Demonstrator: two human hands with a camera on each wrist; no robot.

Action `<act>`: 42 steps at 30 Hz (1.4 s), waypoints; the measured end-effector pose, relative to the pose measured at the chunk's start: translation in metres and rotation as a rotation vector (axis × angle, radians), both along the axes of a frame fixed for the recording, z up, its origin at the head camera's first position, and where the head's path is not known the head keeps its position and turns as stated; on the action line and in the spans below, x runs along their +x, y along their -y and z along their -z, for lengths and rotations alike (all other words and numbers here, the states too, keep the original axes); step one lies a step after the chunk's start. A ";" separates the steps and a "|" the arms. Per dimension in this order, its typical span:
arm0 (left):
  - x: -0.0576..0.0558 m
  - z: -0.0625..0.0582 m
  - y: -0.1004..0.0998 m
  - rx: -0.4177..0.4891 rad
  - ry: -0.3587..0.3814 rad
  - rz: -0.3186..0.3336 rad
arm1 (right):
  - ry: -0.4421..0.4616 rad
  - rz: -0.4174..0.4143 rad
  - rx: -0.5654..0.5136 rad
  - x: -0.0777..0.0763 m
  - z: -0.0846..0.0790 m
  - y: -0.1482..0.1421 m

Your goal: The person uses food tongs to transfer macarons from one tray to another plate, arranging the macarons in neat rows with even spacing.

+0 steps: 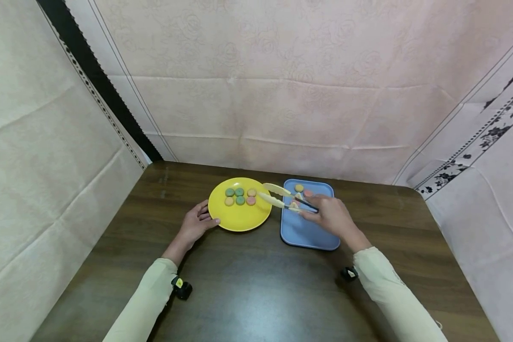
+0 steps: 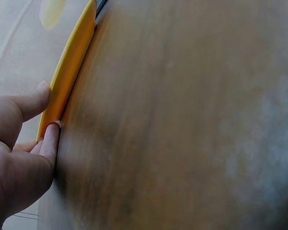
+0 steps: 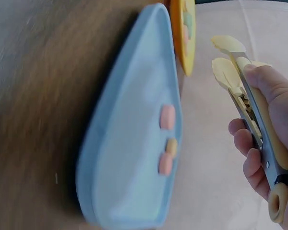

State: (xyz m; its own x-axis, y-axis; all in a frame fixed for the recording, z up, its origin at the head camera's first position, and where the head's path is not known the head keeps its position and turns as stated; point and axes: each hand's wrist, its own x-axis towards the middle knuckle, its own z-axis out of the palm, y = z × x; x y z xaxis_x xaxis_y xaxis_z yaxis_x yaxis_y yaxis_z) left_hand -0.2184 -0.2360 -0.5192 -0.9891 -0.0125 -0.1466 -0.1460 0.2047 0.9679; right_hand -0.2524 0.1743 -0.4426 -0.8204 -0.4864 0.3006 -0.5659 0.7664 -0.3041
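My left hand (image 1: 195,224) holds the left rim of a round yellow plate (image 1: 239,221), thumb at its edge and fingertips low against its side in the left wrist view. Several small round macarons lie on that plate: green ones (image 1: 240,200), yellowish ones (image 1: 229,201) and a pink one (image 1: 251,201). My right hand (image 1: 331,216) grips cream-tipped tongs (image 3: 257,103) over the blue tray (image 1: 309,232). The tongs' tips are spread apart, reach toward the plate's right edge and have nothing between them. In the tray's far part sit a yellow macaron (image 1: 299,187) and two pink macarons (image 3: 167,117).
Plate and tray stand side by side near the far edge of a dark wooden table (image 1: 248,285). Pale patterned cloth (image 1: 282,95) hangs behind the table and at both sides. Each wrist wears a small black camera (image 1: 182,288).
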 end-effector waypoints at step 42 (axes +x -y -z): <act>0.015 -0.038 -0.009 -0.011 0.040 0.025 | 0.123 0.169 -0.005 0.023 0.038 -0.085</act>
